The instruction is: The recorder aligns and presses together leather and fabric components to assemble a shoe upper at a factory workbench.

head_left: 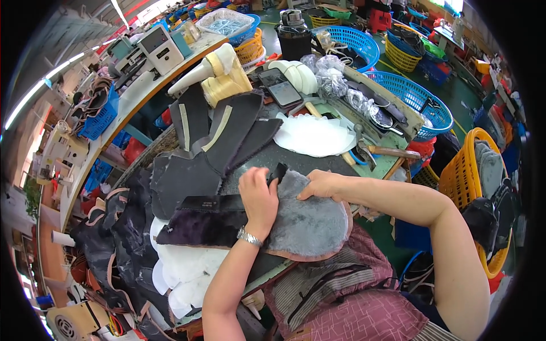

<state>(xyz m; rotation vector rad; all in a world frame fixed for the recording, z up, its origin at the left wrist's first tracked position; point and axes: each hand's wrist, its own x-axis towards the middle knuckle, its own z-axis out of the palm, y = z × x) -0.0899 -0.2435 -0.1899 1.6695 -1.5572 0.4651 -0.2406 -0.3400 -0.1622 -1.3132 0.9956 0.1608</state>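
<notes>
A grey fleece-lined piece [310,230] with a rounded end and a thin tan edge lies across the near table edge. Its upper edge is pinched between the thumb and fingers of my right hand [319,185]. My left hand [259,198], with a metal watch at the wrist, is curled at the joining side, with black material between thumb and fingers. From there a dark purple furry piece [199,227] with a black band [210,203] extends left. Whether the grey and dark parts are joined is hidden under my left hand. Stacked white sheet pieces [190,273] lie below.
Black cut pieces [187,176] lie beyond, beside a yellow thread spool [227,88]. Across the table are a phone [280,88], white scalloped pieces [313,135], a hammer [392,152] and pliers [364,149]. Dark leather [122,244] hangs left; a yellow basket [463,170] stands right.
</notes>
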